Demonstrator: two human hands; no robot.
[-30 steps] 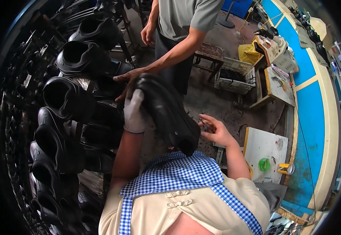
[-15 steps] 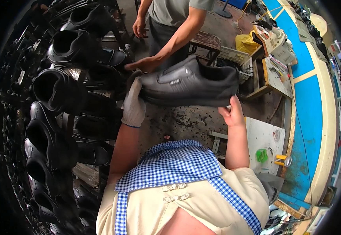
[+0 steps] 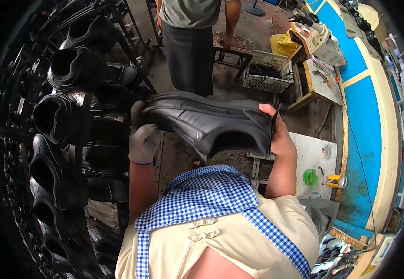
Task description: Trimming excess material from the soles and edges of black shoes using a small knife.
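A black leather shoe (image 3: 211, 121) is held across in front of me, above my checked apron. It lies on its side, toe to the left, with its opening turned toward me and its sole edge away. My left hand (image 3: 144, 135), in a grey-white glove, is closed around the toe end; part of its fingers is hidden by the shoe. At the heel, my bare right hand (image 3: 280, 132) grips with the thumb on top; its other fingers are mostly behind the shoe.
Racks of black shoes (image 3: 55, 118) fill my left side. Another person (image 3: 190, 56) stands ahead, close to a stool (image 3: 232, 44) and a white crate (image 3: 269, 81). To the right are a white table (image 3: 304, 144) with a green object (image 3: 310, 176) and yellow roll (image 3: 335, 181), then a blue bench (image 3: 362, 116).
The shoe has rolled in my hands so its opening now faces me instead of upward. The other person's hand has drawn back from beside my left hand, and that person stands farther off.
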